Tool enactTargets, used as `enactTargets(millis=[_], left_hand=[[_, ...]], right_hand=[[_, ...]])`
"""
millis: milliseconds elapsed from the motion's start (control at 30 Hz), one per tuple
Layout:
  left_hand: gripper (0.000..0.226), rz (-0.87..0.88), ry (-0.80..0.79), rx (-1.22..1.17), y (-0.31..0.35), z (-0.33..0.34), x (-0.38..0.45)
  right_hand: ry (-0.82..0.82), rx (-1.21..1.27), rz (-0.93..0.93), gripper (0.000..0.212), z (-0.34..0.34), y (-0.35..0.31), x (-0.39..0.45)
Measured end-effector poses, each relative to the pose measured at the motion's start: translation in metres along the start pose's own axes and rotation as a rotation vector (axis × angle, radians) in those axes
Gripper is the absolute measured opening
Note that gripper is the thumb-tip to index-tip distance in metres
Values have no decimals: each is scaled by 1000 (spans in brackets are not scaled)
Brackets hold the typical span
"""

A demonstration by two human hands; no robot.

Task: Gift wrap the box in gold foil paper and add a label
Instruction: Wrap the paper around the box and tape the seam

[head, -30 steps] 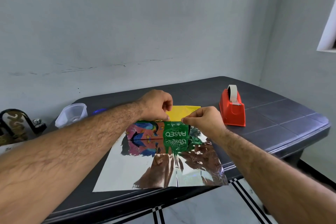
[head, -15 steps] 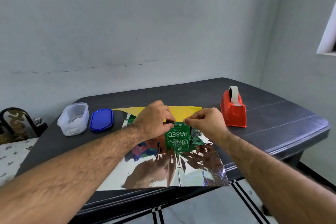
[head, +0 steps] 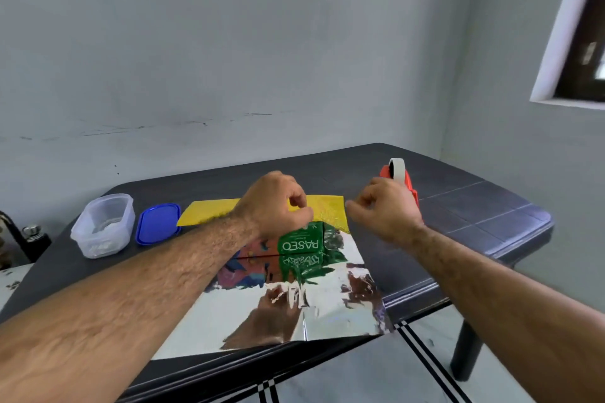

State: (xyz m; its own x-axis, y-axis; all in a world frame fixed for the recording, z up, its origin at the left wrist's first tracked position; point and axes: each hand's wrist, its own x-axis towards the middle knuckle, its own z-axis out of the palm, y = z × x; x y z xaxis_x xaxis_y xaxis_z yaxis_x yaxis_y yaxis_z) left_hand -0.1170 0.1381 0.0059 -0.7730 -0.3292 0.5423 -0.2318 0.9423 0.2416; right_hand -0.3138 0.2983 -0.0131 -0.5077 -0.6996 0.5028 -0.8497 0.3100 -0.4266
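One sheet of foil paper (head: 294, 311) lies silver side up at the table's (head: 474, 226) near edge. The box (head: 299, 240) stands on it; the left hand (head: 276, 206) rests curled on its top. The right hand (head: 384, 208) hovers loosely curled, holding nothing, before the red tape dispenser (head: 401, 178).

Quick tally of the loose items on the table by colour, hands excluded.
Gold/silver: 1, foil paper sheet
Green and multicoloured: 1, printed cardboard box
Red: 1, plastic tape dispenser
Blue: 1, plastic lid
Clear: 1, plastic container
Total: 5
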Motion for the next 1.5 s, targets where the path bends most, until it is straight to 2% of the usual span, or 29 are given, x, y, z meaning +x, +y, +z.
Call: enactTargets(millis=[100, 200, 333, 400, 467, 500, 600, 767, 900, 1067, 1200, 1334, 1434, 1467, 1500], left_hand=[[13, 10, 22, -37, 28, 16, 25], [11, -25, -7, -102, 59, 44, 59], [12, -167, -88, -166, 89, 90, 102], [14, -247, -144, -155, 98, 115, 120], [17, -320, -201, -143, 102, 136, 131], [20, -349, -211, -137, 101, 143, 133], [24, -360, -184, -143, 100, 155, 140], [22, -331, -191, -171, 98, 156, 144], [18, -335, -180, -182, 96, 156, 140], [21, -347, -203, -154, 98, 158, 133], [28, -359, -208, -141, 102, 158, 133], [20, -377, -208, -169, 107, 156, 134], [13, -381, -294, -172, 104, 150, 138], [5, -393, -323, -201, 101, 146, 139], [9, -427, -333, -258, 100, 142, 137]], right_hand=[[164, 104, 332, 35, -14, 18, 11], [217, 188, 612, 29, -31, 46, 29], [123, 439, 889, 23, -29, 79, 48], [69, 584, 951, 17, -31, 82, 53], [39, 642, 1005, 9, -36, 82, 56], [15, 656, 1034, 12, -38, 82, 58], [4, 765, 1080, 14, -44, 83, 67], [149, 893, 1058, 38, -42, 81, 74], [178, 954, 1080, 30, -37, 76, 62], [235, 1014, 1105, 40, -21, 76, 37], [302, 929, 1108, 35, -15, 73, 24], [207, 873, 1131, 40, -4, 72, 6], [304, 1016, 1104, 30, -6, 67, 8], [326, 1071, 1097, 31, -9, 64, 12], [341, 1121, 1093, 36, -11, 60, 15]])
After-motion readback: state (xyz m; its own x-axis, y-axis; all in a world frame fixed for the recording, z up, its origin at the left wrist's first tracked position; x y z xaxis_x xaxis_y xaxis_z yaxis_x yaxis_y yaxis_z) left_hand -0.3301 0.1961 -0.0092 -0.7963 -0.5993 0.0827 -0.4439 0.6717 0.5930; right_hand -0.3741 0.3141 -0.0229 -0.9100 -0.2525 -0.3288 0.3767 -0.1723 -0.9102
